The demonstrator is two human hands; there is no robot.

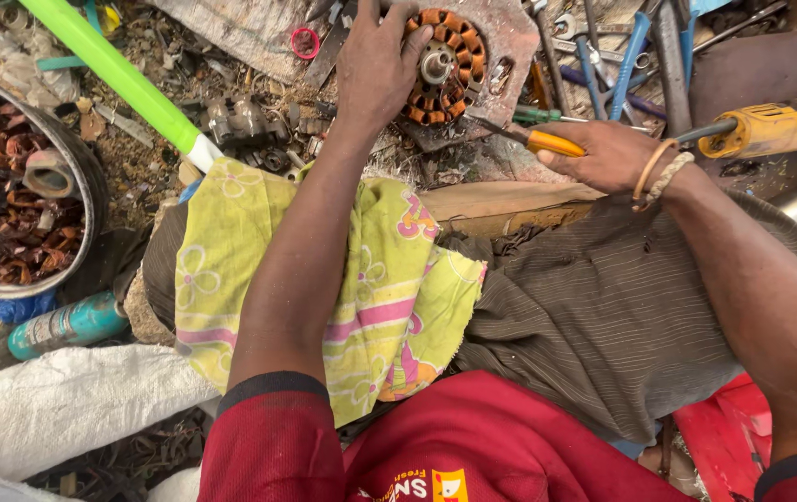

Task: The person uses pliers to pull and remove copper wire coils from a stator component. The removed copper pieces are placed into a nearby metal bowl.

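Prying at the copper-wound stator (445, 70)
My left hand (375, 65) clamps the stator; right hand (607, 153), closed round the orange-handled screwdriver (528, 138), has its tip just beside the stator; windings all still in place.

Teal labelled spray can (68, 325), lower left.

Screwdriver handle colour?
Orange, on the screwdriver in the right hand; head view.
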